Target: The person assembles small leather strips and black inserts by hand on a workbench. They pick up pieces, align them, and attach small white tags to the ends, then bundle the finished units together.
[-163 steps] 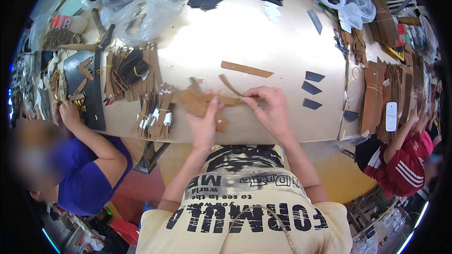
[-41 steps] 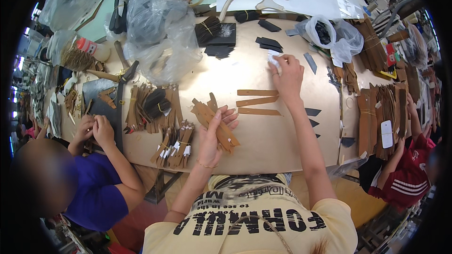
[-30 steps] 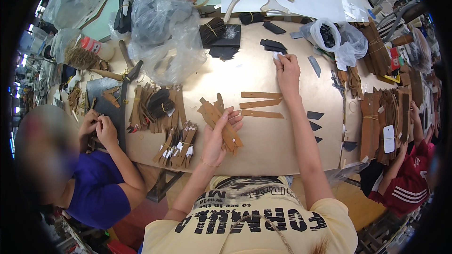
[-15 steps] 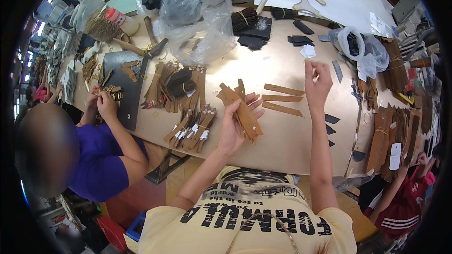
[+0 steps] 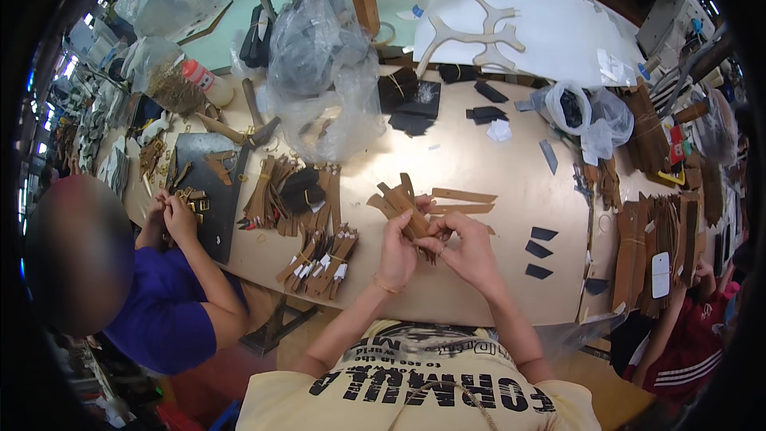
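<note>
left hand (image 5: 396, 249): raised over the near part of the tabletop, grip closed around a fanned bundle of brown leather strips (image 5: 401, 207), fingers wrapped about its lower end
right hand (image 5: 465, 246): just beside the left hand, touching it; fingertips pinch the lower end of the same bundle, grip closed on it
brown leather strips: held between both hands, tilted, upper ends spreading up and to the left above the tabletop
tabletop (image 5: 495, 287): pale tan, wide, crowded at the far side and both ends
loose strips (image 5: 463, 201): two or three long brown pieces lying flat just beyond the hands, touching each other
dark cut pieces (image 5: 539, 250): three small dark shapes lying apart to the right of the right hand
tagged bundles (image 5: 321, 257): brown pieces with small white tags, left of the left hand, near the tabletop's edge
brown stack (image 5: 289, 193): fanned brown pieces with a dark lump on them, beyond the tagged bundles
plastic bags (image 5: 323, 72): crumpled clear bags at the far side
white sheet (image 5: 558, 32): far right, with a pale branching cut-out (image 5: 471, 28) lying on it
person in purple (image 5: 171, 311): at the left, both hands together over a dark mat (image 5: 209, 199) with small brown and metal bits
person in red (image 5: 686, 343): at the right edge, beside tall stacks of brown pieces (image 5: 658, 247)
</note>
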Motion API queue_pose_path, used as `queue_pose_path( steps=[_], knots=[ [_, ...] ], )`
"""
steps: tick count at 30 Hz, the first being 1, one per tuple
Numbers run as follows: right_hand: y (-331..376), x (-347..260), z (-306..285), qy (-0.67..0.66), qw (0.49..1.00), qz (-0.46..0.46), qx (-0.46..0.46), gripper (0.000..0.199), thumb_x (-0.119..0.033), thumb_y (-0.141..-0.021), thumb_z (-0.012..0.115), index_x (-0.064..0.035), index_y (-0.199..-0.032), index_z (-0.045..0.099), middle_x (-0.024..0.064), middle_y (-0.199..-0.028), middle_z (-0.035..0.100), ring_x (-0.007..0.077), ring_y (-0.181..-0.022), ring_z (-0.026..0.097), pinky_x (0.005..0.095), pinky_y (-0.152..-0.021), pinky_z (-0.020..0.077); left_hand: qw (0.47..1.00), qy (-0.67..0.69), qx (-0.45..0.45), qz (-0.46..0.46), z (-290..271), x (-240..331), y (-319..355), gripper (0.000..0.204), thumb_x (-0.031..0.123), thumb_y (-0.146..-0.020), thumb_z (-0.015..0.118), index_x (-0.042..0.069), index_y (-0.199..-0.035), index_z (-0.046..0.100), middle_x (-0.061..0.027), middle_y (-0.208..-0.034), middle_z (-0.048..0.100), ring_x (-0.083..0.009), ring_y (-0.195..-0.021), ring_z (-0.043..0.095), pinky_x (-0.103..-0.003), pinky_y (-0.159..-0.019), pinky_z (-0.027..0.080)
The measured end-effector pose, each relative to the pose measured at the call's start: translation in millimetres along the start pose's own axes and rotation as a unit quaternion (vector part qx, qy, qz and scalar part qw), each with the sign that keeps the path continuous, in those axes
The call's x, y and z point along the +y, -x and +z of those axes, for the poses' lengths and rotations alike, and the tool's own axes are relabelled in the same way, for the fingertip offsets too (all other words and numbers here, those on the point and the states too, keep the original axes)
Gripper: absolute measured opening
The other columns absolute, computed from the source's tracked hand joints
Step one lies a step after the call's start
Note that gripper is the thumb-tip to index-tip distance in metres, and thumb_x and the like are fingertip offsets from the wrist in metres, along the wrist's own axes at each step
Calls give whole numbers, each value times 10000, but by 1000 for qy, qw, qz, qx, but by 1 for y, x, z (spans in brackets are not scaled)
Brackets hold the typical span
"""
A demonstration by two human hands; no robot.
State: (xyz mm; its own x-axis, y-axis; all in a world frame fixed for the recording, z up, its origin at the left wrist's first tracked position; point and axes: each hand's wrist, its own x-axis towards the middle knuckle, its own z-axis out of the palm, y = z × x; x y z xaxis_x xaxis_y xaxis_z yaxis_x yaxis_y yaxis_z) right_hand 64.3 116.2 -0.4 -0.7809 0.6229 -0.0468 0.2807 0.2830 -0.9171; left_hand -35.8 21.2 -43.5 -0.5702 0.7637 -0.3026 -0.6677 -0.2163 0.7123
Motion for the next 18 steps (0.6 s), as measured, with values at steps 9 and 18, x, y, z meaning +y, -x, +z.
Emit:
queue_pose_path(
  steps=[9,18],
  knots=[
    [2,23,-9,-86,996,29,-19,170,-127,-851,748,11,-945,717,50,-771,674,93,-622,522,257,-590,444,1000,-13,-11,15,-5,1,13,255,148,-993,550,-12,-1192,552,-80,-1100,628,-156,-1019,607,-303,-909,488],
    [10,22,-3,-45,998,-30,37,196,-148,-811,790,-20,-935,707,72,-864,698,185,-769,597,318,-730,474,996,-78,11,-49,-1,5,17,244,184,-972,644,3,-1133,622,-49,-1008,681,-99,-901,644,-267,-784,539]
  ],
)
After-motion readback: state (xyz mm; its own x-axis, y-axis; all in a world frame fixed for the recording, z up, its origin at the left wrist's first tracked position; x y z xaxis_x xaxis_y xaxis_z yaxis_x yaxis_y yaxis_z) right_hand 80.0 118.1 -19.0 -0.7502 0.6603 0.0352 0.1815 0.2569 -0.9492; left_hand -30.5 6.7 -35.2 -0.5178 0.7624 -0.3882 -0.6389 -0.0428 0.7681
